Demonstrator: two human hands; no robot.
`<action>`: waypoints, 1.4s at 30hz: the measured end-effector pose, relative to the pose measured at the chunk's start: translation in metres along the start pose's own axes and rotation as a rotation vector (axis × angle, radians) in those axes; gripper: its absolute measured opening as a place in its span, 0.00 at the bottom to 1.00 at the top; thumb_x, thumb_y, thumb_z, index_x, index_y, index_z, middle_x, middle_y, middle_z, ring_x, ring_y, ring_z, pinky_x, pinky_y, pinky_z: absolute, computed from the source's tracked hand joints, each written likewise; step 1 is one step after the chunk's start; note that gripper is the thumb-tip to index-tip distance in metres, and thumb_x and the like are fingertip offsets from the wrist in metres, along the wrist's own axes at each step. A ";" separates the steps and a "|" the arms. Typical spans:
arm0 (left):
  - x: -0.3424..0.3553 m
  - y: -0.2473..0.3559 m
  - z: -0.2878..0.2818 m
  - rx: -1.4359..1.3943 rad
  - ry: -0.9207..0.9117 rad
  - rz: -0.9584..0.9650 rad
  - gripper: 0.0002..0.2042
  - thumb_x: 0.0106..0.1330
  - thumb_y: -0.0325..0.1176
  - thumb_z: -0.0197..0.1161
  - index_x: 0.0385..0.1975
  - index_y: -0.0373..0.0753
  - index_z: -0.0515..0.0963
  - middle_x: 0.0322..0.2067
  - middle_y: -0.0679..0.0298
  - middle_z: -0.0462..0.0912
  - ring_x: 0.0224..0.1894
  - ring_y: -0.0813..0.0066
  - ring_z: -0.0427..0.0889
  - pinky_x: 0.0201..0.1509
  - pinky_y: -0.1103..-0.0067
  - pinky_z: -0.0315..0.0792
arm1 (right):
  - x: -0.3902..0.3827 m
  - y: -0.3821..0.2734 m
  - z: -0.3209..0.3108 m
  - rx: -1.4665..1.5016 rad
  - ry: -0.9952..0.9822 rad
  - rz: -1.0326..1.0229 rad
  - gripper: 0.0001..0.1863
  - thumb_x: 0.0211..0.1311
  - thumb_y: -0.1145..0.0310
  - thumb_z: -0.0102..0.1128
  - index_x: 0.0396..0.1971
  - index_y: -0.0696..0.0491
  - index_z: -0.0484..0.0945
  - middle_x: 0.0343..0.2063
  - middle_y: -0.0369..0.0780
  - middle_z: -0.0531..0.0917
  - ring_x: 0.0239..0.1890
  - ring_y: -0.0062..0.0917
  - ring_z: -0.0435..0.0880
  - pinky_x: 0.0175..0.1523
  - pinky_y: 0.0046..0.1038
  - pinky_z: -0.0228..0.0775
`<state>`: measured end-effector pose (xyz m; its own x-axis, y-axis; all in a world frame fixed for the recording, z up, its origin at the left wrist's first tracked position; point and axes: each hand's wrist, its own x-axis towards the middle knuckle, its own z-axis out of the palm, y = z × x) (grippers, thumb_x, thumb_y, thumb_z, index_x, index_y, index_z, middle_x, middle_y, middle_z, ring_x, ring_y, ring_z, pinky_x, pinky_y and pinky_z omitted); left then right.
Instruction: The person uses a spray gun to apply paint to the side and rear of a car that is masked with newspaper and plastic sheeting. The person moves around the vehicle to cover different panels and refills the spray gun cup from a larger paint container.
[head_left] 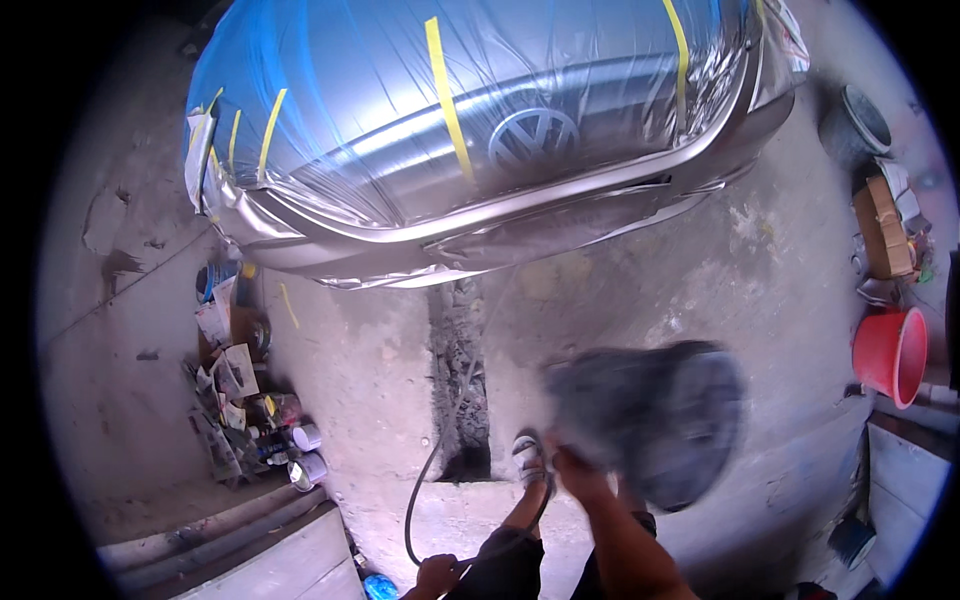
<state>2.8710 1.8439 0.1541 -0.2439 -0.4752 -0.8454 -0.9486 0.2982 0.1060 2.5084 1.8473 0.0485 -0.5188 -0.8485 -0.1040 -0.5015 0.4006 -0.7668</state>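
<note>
My left hand [437,575] is closed around a dark, thin hose [410,510] near the lower edge. From there the hose loops up toward the floor channel and also runs across to my legs. In front of my legs, my right hand [577,470] grips the near left edge of a dark grey bucket [690,420], tipped on its side and smeared by motion. My fingertips there are blurred. Beyond both hands stands a silver car bumper [500,225], its upper body covered in clear plastic film [360,130] held by yellow tape strips [448,95].
A narrow trench [460,390] cuts the concrete floor between my feet and the car. Papers, cans and bottles [240,390] lie heaped at left. At right stand another dark bucket [865,120], a cardboard box [882,228] and a red bucket [890,355].
</note>
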 end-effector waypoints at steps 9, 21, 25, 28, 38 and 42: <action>0.007 0.050 0.000 0.018 -0.059 0.136 0.20 0.55 0.52 0.52 0.24 0.40 0.77 0.26 0.53 0.79 0.32 0.53 0.78 0.38 0.63 0.71 | 0.011 -0.030 -0.173 0.836 0.447 0.527 0.09 0.56 0.70 0.55 0.36 0.56 0.75 0.31 0.36 0.77 0.34 0.21 0.75 0.41 0.24 0.67; 0.010 0.166 -0.014 0.048 0.100 0.253 0.14 0.52 0.45 0.57 0.22 0.38 0.76 0.24 0.53 0.77 0.31 0.54 0.77 0.35 0.64 0.70 | 0.052 0.055 -0.303 0.778 0.512 0.469 0.09 0.56 0.72 0.56 0.36 0.55 0.71 0.26 0.35 0.77 0.28 0.18 0.76 0.32 0.18 0.68; 0.016 0.232 -0.015 -0.046 0.209 0.235 0.16 0.52 0.46 0.59 0.20 0.38 0.74 0.22 0.53 0.77 0.28 0.52 0.76 0.31 0.63 0.69 | 0.058 0.041 -0.384 0.817 0.733 0.518 0.12 0.57 0.67 0.56 0.40 0.55 0.71 0.28 0.34 0.76 0.26 0.18 0.75 0.31 0.19 0.66; 0.015 0.281 -0.037 -0.022 0.240 0.305 0.16 0.53 0.46 0.59 0.21 0.38 0.74 0.21 0.53 0.76 0.28 0.51 0.76 0.31 0.64 0.69 | 0.040 0.058 -0.382 0.667 0.612 0.378 0.09 0.56 0.69 0.57 0.36 0.55 0.73 0.26 0.34 0.76 0.25 0.20 0.74 0.30 0.22 0.66; 0.073 0.264 -0.004 0.121 0.339 0.417 0.17 0.53 0.49 0.57 0.24 0.39 0.76 0.25 0.53 0.78 0.31 0.53 0.77 0.34 0.63 0.70 | 0.086 0.025 -0.425 0.666 0.329 0.135 0.11 0.54 0.77 0.53 0.39 0.59 0.68 0.25 0.36 0.77 0.26 0.16 0.76 0.29 0.19 0.68; 0.065 0.331 -0.063 -0.037 0.169 0.379 0.19 0.54 0.51 0.55 0.24 0.38 0.76 0.24 0.52 0.78 0.31 0.51 0.77 0.35 0.63 0.69 | 0.104 0.041 -0.484 0.475 0.631 0.354 0.11 0.56 0.68 0.58 0.37 0.56 0.72 0.21 0.33 0.75 0.22 0.15 0.73 0.26 0.16 0.65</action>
<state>2.5283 1.8591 0.1671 -0.6043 -0.4676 -0.6451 -0.7909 0.4500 0.4147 2.0989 1.9428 0.3129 -0.9476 -0.2946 -0.1237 0.0317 0.2986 -0.9539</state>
